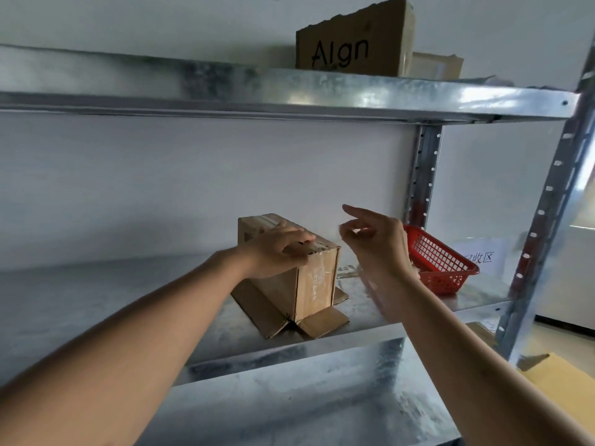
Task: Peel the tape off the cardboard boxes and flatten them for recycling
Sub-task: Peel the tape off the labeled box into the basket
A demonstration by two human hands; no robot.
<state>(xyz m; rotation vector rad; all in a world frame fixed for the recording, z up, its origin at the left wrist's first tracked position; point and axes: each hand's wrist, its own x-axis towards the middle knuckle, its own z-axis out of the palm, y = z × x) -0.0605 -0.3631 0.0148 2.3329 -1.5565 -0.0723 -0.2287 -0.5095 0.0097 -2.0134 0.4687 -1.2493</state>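
The galvanized metal shelf carries everything at this moment, and on it, just right of the frame's centre, stands the cardboard box, upside down with its open flaps splayed flat on the metal toward 6 o'clock. The box's long axis runs from about 5 o'clock near the person to 11 o'clock toward the wall, and its taped seam follows that same line along the top. At 3 o'clock from the box sits a red basket, well apart from it. The left hand rests on the box's top edge, fingers curled over the seam, pinning the box down. The right hand hovers at 2 o'clock from the box, thumb and forefinger pinched narrowly; a thin clear tape strip seems to sit between them, though it is too faint to confirm. To peel well, the person should likely pull low and along the seam toward 11 o'clock, keeping the left hand pressing close behind the peel line so the cardboard does not tear or lift.
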